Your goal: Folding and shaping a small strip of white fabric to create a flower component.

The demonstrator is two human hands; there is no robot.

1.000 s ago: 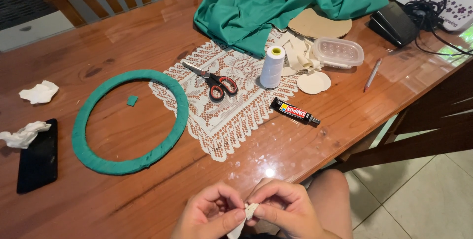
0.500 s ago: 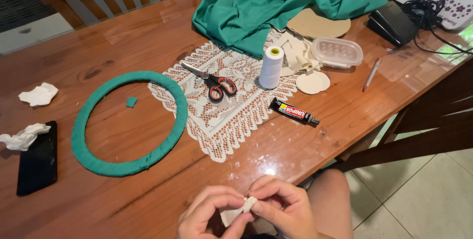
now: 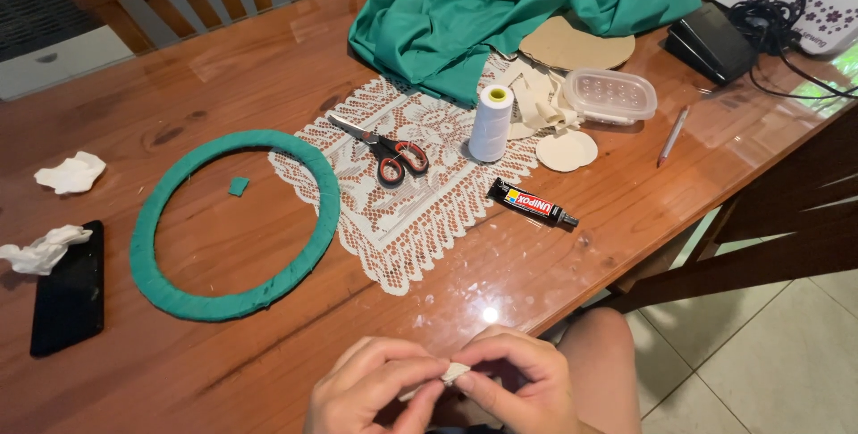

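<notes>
Scrap: small cream fabric piece (image 3: 454,371), folded, at the table's near edge.
Left hand (image 3: 375,389): pinching it.
Right hand (image 3: 523,385): pinching it.

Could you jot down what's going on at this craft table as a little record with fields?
Setting: wooden table with a glossy top, seen from above
Left hand: pinches a small cream fabric scrap
Right hand: pinches the same scrap from the other side
Centre: lace doily with scissors and a white thread spool on it
Left of doily: green fabric-wrapped ring
Near doily: black glue tube
Far side: heap of green cloth
Left edge: black phone
</notes>
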